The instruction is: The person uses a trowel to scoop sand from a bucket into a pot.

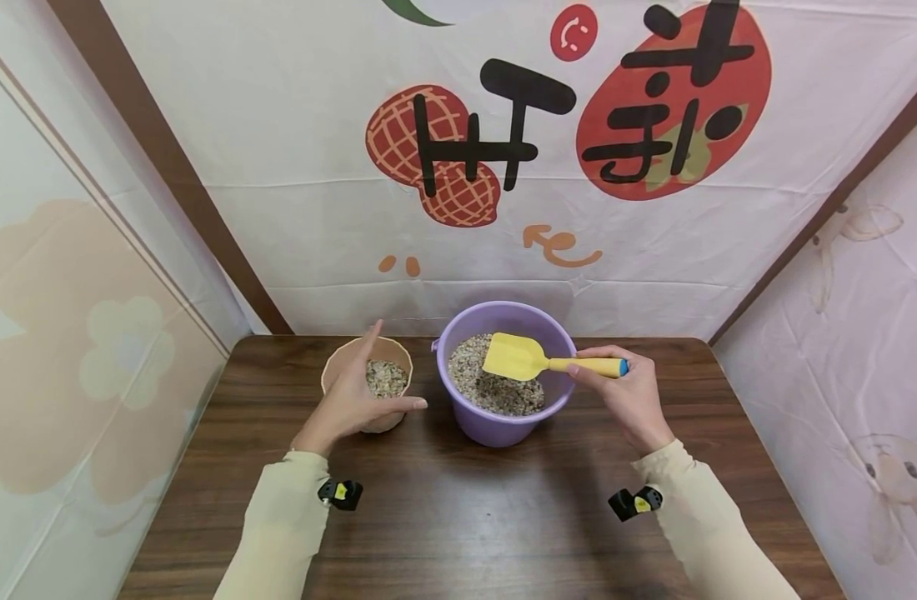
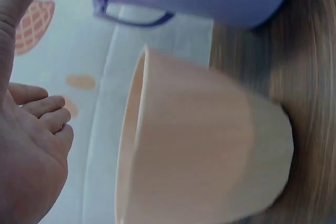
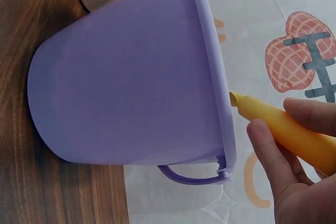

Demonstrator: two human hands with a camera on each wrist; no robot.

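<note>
In the head view my right hand (image 1: 629, 396) grips the yellow handle of a toy shovel (image 1: 514, 357). The shovel's blade hangs over the mouth of a purple bucket (image 1: 492, 429) holding grey-brown gravel (image 1: 469, 375). My left hand (image 1: 353, 396) hovers with thumb and fingers spread above a peach-coloured pot (image 1: 334, 367), which has some of the same gravel (image 1: 387, 377) inside. The left wrist view shows the pot (image 2: 199, 145) standing apart from the left palm (image 2: 31, 150). Seen from the right wrist, fingers pinch the handle (image 3: 294, 129) beside the bucket's rim (image 3: 212, 51).
Both containers stand near the back edge of a dark wooden table (image 1: 458, 517). A printed white cloth (image 1: 316, 208) hangs right behind it, with more cloth at both sides. The bucket's carrying handle (image 3: 191, 179) hangs down along its side.
</note>
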